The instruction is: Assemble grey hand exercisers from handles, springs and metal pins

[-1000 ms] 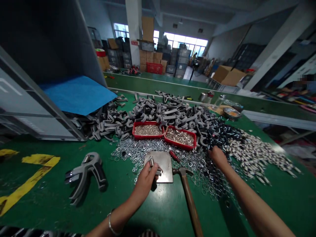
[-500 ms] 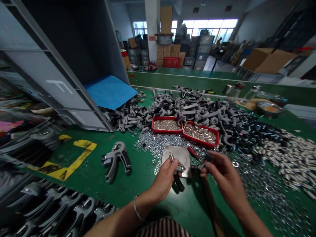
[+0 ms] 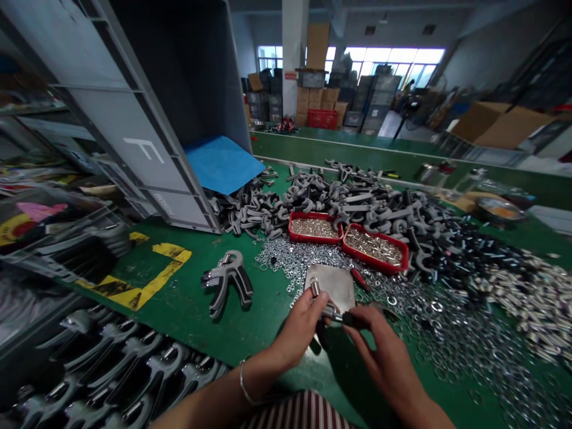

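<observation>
My left hand is closed round a part-built hand gripper with a metal spring sticking up, held over the near edge of a small steel plate. My right hand pinches a small black part and presses it against the side of that hand gripper. Both hands meet just in front of the plate on the green table.
A finished grey-black hand gripper lies left of the hands. Two red trays of small metal parts, washers, grey handles and springs spread behind and right. A tilted grey crate stands left; finished grippers fill a bin at lower left.
My right hand came back from the pile at the right with a small black part and joined the left hand. The view swung left, showing the bin of finished grippers.
</observation>
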`<state>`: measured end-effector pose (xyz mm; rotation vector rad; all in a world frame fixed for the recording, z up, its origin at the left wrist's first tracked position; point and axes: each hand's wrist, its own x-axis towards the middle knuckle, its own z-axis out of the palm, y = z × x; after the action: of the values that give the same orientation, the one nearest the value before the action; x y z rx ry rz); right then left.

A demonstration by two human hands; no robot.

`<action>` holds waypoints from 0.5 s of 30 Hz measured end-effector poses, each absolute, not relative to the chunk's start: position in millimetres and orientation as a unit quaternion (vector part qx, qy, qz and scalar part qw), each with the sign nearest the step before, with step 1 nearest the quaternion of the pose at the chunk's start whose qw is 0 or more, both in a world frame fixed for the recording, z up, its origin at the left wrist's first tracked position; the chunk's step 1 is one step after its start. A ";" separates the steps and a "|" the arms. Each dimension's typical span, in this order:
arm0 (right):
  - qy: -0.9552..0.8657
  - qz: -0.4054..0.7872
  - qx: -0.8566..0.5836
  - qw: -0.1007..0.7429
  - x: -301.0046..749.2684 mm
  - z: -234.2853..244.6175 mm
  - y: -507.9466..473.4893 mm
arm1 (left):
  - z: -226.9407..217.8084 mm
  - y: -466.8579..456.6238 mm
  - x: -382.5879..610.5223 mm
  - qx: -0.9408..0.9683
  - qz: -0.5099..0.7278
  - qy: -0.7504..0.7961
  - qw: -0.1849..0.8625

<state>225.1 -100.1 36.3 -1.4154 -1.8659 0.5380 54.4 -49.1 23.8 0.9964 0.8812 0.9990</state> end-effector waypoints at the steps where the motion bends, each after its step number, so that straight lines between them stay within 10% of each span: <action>1: -0.727 0.199 -0.550 0.360 226.7 36.0 -101.7 | 25.9 -49.0 52.7 0.464 0.431 0.392 0.668; 7: -0.752 0.176 -0.497 0.396 226.5 29.8 -102.6 | 43.3 -48.7 46.7 0.565 0.406 0.387 0.605; 15: -0.402 0.658 -0.516 0.374 201.3 45.2 -99.7 | 36.3 -44.4 39.1 0.740 0.373 0.392 0.400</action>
<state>201.3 -99.7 45.2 -1.3206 -1.0295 1.6852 39.1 -44.4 36.3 1.8713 0.9928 0.9438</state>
